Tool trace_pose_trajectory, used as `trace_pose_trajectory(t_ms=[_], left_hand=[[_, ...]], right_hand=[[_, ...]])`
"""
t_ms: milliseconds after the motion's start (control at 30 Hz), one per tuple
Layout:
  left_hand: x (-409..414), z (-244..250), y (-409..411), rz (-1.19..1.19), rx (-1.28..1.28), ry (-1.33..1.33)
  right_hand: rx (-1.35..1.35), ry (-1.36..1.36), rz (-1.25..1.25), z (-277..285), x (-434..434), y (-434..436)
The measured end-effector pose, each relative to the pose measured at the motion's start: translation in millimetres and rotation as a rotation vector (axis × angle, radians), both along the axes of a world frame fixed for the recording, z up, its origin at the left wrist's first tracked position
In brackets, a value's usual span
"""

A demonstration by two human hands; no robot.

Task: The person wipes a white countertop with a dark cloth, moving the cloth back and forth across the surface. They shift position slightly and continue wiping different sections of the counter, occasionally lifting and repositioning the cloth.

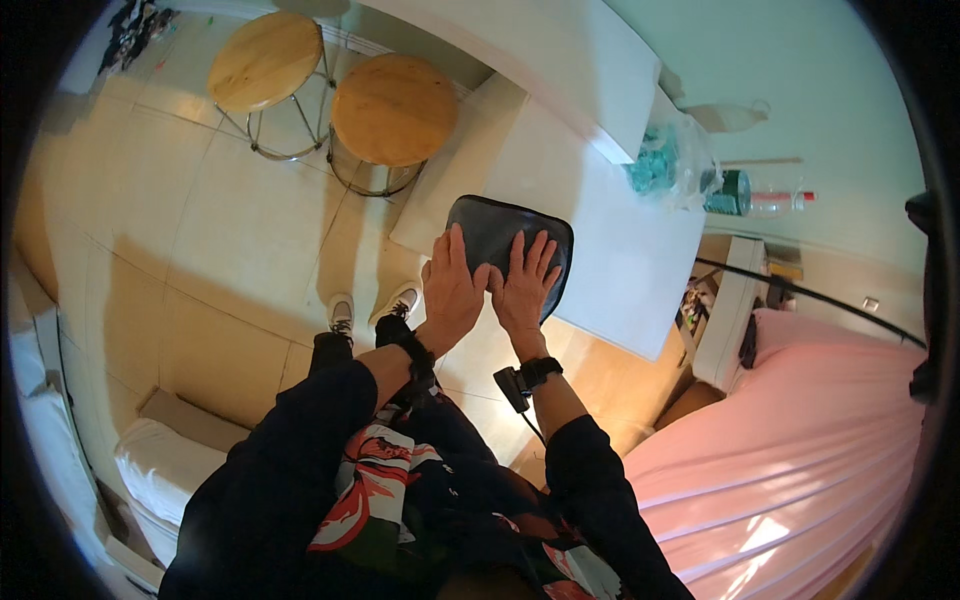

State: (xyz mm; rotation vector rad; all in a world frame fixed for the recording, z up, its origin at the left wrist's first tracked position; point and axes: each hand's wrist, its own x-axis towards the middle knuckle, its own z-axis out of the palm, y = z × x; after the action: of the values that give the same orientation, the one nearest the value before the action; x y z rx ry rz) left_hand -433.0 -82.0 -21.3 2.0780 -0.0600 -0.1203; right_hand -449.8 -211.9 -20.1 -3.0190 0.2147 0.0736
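Observation:
A dark, flat pad or pouch (501, 225) with rounded corners and black edging lies at the near left part of a white table (622, 277). Flat on its left part rests my left hand (454, 285), fingers pointing away from me. My right hand (525, 281) lies on its right part with the fingers spread. The two thumbs meet or nearly meet over the pad. Neither hand is closed around anything. Bands are on both wrists, and the right one carries a small black device with a cable.
Two round wooden stools (394, 110) with metal legs stand left of the table. At its far right are a plastic bag (671, 169) and clear plastic bottles (772, 201). A bed with a pink cover (795, 442) is at the right; a white-covered seat or box (161, 457) is at lower left.

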Motion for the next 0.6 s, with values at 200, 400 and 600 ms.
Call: trace_pose_trajectory(t_ms=[200, 400, 600], left_hand=[[22, -2, -1, -0.097, 0.208, -0.047], [90, -10, -20, -0.119, 0.178, 0.07], [136, -16, -40, -0.093, 0.124, 0.058]], right_hand=[[-0.045, -0.089, 0.095, -3, 46, -16], [-0.046, -0.173, 0.05, -12, 102, -20], [-0.024, -0.232, -0.027, -16, 144, -29]])
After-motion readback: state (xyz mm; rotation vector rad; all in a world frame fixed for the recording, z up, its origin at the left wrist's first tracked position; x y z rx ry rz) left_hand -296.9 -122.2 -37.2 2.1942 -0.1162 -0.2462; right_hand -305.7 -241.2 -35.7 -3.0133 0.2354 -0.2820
